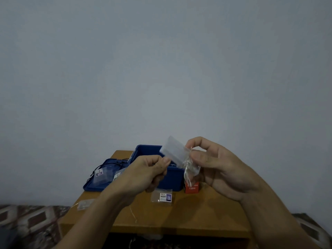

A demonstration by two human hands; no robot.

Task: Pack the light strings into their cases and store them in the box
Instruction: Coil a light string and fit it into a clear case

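I hold a clear plastic case (pixel 175 152) up in front of the blue box (pixel 170 178). My left hand (pixel 150 174) pinches the case's lower left edge. My right hand (pixel 212 164) pinches its right end, where a bunched light string (pixel 188 169) hangs down in thin wire strands. The box stands open on the small wooden table (pixel 197 212). Its blue lid (pixel 100 178) lies to the left, carrying a black wire and clear cases with labels (pixel 101 174). Another labelled clear case (pixel 162 196) lies flat on the table before the box.
A red carton marked "Lights" (pixel 191 187) stands right of the box. A small clear packet (pixel 85 203) and a thin loose wire (pixel 133 213) lie near the table's front left. A patterned carpet (pixel 30 223) surrounds the table; a plain wall rises behind.
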